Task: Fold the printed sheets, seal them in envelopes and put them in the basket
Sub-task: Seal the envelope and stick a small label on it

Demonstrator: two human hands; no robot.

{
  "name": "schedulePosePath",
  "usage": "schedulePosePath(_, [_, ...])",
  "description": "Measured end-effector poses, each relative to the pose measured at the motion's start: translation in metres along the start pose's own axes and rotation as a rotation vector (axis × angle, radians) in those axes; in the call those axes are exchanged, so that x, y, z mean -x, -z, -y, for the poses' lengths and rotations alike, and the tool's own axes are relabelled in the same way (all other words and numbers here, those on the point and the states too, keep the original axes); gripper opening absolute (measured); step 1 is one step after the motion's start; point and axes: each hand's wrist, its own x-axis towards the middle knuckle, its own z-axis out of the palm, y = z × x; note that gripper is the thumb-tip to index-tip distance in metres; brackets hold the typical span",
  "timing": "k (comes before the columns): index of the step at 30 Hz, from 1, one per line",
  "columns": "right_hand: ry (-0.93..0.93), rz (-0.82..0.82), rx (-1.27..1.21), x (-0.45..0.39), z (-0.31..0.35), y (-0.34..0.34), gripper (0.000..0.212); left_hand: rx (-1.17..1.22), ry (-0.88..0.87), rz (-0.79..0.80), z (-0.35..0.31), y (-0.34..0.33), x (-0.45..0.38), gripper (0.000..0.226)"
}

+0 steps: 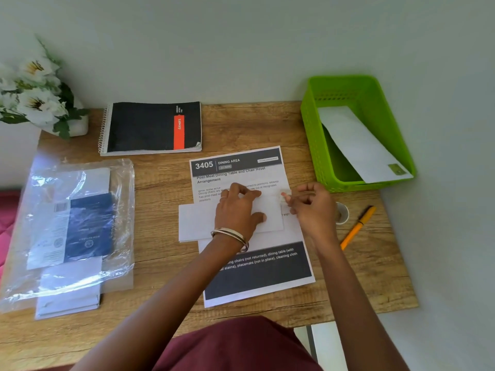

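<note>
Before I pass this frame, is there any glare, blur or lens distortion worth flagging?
Head view: strong glare on the plastic bag washes out the packet print inside; wide-angle bending curves the desk edge and tilts the green basket; the right hand's fingers are slightly soft; the sheet's large print is legible, its small print is not; lighting is even, shadows faint.

- A wooden table (160, 188) with a pale oak grain filled the lower frame.
- A plain, evenly lit grey-white wall (241, 44) spanned the upper frame and ran down the right edge.
- Pink fabric (6, 218) showed at the left edge.
</note>
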Motion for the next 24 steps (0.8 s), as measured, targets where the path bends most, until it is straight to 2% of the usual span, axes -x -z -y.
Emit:
schedulePosePath(3, [-0.032, 0.007, -0.082, 0.000, 0.000, 0.005, 0.026, -0.063, -0.029, 0.010, 0.002, -0.002, 0.000, 0.059])
schedulePosePath(9, [-0.086, 0.088, -0.118, 0.000, -0.001, 0.003, 0.026, -0.052, -0.053, -0.016, 0.004, -0.004, 0.000, 0.057])
schedulePosePath(16, [0.007, 0.027, -0.199, 0.004, 0.004, -0.002, 0.023, -0.047, -0.062, -0.034, 0.005, -0.006, 0.000, 0.056])
schedulePosePath(22, [0.054, 0.029, -0.287, 0.009, 0.002, 0.000, 0.058, -0.025, -0.064, -0.045, 0.006, -0.006, -0.001, 0.054])
schedulePosePath(24, [0.062, 0.057, -0.318, 0.012, 0.001, -0.001, 0.063, -0.034, -0.078, -0.038, 0.007, -0.005, -0.001, 0.055])
